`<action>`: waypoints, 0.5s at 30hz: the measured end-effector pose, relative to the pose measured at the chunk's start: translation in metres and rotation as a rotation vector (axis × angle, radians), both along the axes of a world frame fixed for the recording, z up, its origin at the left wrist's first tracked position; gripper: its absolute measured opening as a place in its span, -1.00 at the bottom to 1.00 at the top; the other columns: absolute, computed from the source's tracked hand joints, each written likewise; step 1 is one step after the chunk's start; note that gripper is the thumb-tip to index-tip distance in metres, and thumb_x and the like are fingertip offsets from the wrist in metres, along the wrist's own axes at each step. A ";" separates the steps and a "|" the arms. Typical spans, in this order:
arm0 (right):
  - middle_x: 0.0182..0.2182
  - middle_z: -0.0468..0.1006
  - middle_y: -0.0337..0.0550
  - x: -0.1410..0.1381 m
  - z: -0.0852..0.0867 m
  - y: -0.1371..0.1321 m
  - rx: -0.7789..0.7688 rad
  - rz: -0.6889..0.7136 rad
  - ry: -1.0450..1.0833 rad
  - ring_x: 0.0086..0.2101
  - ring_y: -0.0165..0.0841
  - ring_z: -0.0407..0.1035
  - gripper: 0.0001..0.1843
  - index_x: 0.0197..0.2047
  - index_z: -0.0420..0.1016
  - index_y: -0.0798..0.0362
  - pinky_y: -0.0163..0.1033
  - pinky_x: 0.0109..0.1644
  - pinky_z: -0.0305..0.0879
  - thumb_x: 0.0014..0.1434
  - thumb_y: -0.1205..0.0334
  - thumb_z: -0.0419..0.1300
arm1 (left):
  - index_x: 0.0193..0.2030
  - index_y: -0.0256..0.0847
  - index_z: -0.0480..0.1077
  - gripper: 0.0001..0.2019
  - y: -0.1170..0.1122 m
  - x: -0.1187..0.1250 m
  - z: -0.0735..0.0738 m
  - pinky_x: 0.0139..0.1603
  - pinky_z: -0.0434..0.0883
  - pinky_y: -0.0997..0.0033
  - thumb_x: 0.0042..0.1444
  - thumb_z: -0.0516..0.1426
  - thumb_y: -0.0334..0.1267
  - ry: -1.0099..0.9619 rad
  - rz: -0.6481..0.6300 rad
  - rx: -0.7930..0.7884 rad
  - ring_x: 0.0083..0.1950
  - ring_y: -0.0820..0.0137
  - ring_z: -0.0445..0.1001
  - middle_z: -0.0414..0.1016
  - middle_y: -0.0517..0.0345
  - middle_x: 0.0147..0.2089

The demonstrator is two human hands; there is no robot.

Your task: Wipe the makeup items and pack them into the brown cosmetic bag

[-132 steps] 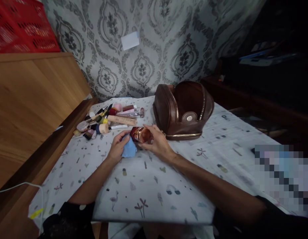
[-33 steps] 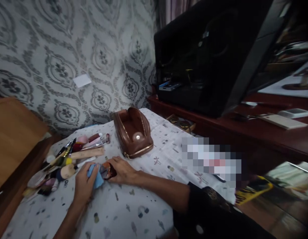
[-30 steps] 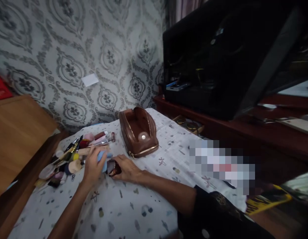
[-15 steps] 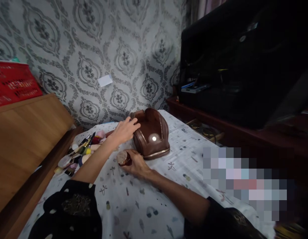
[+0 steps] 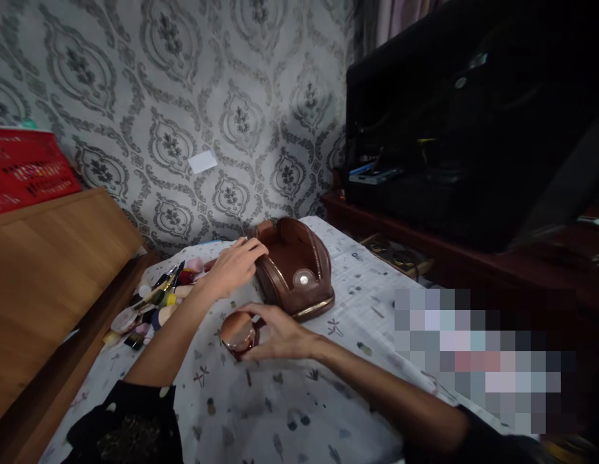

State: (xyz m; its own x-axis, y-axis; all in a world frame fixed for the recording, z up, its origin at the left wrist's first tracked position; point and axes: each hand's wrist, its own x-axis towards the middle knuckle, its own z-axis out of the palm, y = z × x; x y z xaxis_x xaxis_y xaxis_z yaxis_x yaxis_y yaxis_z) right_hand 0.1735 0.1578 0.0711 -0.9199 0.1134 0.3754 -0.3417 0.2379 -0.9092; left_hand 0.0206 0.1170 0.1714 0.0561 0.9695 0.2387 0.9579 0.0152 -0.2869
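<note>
My right hand (image 5: pixel 278 333) is closed around a small dark-red jar with a shiny rose-gold lid (image 5: pixel 238 333), held just above the patterned tablecloth (image 5: pixel 289 412). My left hand (image 5: pixel 234 265) reaches forward and its fingers rest on the left rim of an open brown leather cosmetic bag (image 5: pixel 295 265) with gold zipper trim. The blue cloth is out of sight. A heap of makeup items (image 5: pixel 157 301), among them brushes, tubes and sponges, lies to the left of my left arm.
A wooden cabinet (image 5: pixel 52 258) runs along the table's left side with a red crate (image 5: pixel 23 169) on top. Patterned wallpaper backs the table. A dark red shelf (image 5: pixel 425 245) with a large black appliance (image 5: pixel 463 122) stands to the right.
My left hand let go of the blue cloth and moved to the brown bag's rim. My right hand lifted the jar and brought it nearer, lid toward me. The view swung left.
</note>
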 end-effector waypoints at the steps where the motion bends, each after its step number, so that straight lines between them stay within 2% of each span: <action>1: -0.14 0.59 -0.15 0.009 0.011 0.006 -0.069 0.049 -0.028 -0.14 -0.24 0.48 -0.33 0.03 0.48 0.05 -0.17 -0.03 0.40 -0.18 0.15 0.51 | 0.13 -0.11 0.35 -0.57 0.000 -0.005 -0.002 0.04 0.45 0.19 0.14 0.02 -0.51 -0.044 -0.031 0.018 0.13 0.21 0.34 0.41 0.10 0.16; 2: -0.14 0.59 -0.16 0.017 0.023 0.013 -0.138 0.068 -0.037 -0.14 -0.26 0.49 -0.34 0.04 0.47 0.05 -0.16 0.00 0.40 -0.16 0.14 0.51 | 0.16 -0.11 0.33 -0.55 0.000 -0.010 -0.004 0.09 0.43 0.19 0.15 0.03 -0.50 -0.079 -0.054 0.036 0.13 0.23 0.34 0.41 0.11 0.18; 4: -0.11 0.59 -0.17 0.027 0.048 0.028 -0.275 0.012 0.026 -0.14 -0.30 0.49 -0.36 0.04 0.45 0.02 -0.16 0.03 0.39 -0.13 0.16 0.49 | 0.19 -0.13 0.32 -0.57 0.001 -0.015 -0.013 0.12 0.42 0.18 0.17 0.05 -0.45 -0.126 -0.069 0.077 0.14 0.22 0.34 0.40 0.09 0.20; 6: -0.11 0.58 -0.18 0.024 0.068 0.044 -0.383 -0.143 0.161 -0.12 -0.32 0.48 -0.43 -0.01 0.45 0.01 -0.18 0.07 0.37 -0.10 0.13 0.48 | 0.20 -0.15 0.32 -0.58 0.002 -0.016 -0.024 0.11 0.43 0.16 0.19 0.05 -0.41 -0.157 -0.053 0.142 0.17 0.18 0.32 0.40 0.04 0.20; 8: -0.15 0.58 -0.19 0.008 0.080 0.061 -0.484 -0.326 0.272 -0.12 -0.32 0.48 -0.52 -0.11 0.45 0.02 -0.18 0.07 0.37 -0.07 0.05 0.45 | 0.22 -0.16 0.31 -0.56 0.002 -0.014 -0.034 0.14 0.42 0.13 0.19 0.04 -0.42 -0.189 -0.045 0.208 0.20 0.16 0.29 0.38 0.02 0.22; 10: -0.21 0.56 -0.21 -0.017 0.082 0.079 -0.478 -0.516 0.278 -0.17 -0.33 0.47 -0.55 -0.17 0.42 0.03 -0.18 0.02 0.39 -0.06 0.05 0.44 | 0.26 -0.15 0.29 -0.51 0.002 -0.011 -0.041 0.18 0.40 0.10 0.17 0.02 -0.46 -0.221 -0.042 0.257 0.21 0.15 0.27 0.36 0.03 0.25; 12: -0.27 0.56 -0.23 -0.043 0.079 0.093 -0.368 -0.734 0.096 -0.24 -0.35 0.47 -0.56 -0.15 0.42 0.06 -0.21 -0.05 0.41 -0.07 0.17 0.45 | 0.25 -0.16 0.30 -0.49 0.002 -0.008 -0.046 0.22 0.38 0.09 0.15 0.01 -0.47 -0.252 -0.031 0.282 0.22 0.16 0.26 0.35 0.05 0.26; 13: -0.28 0.56 -0.22 -0.055 0.076 0.098 -0.292 -0.795 -0.036 -0.25 -0.34 0.47 -0.59 -0.14 0.43 0.08 -0.22 -0.07 0.42 -0.04 0.21 0.45 | 0.24 -0.17 0.30 -0.50 0.002 -0.006 -0.047 0.23 0.37 0.08 0.14 0.01 -0.48 -0.265 -0.021 0.293 0.22 0.16 0.26 0.35 0.05 0.27; 15: -0.22 0.56 -0.13 -0.072 0.069 0.103 -0.220 -0.849 -0.126 -0.22 -0.29 0.48 -0.67 -0.11 0.47 0.14 -0.16 -0.09 0.45 0.09 0.21 0.40 | 0.22 -0.16 0.31 -0.49 0.002 -0.002 -0.049 0.24 0.36 0.08 0.13 -0.01 -0.51 -0.293 -0.004 0.307 0.23 0.16 0.25 0.34 0.06 0.29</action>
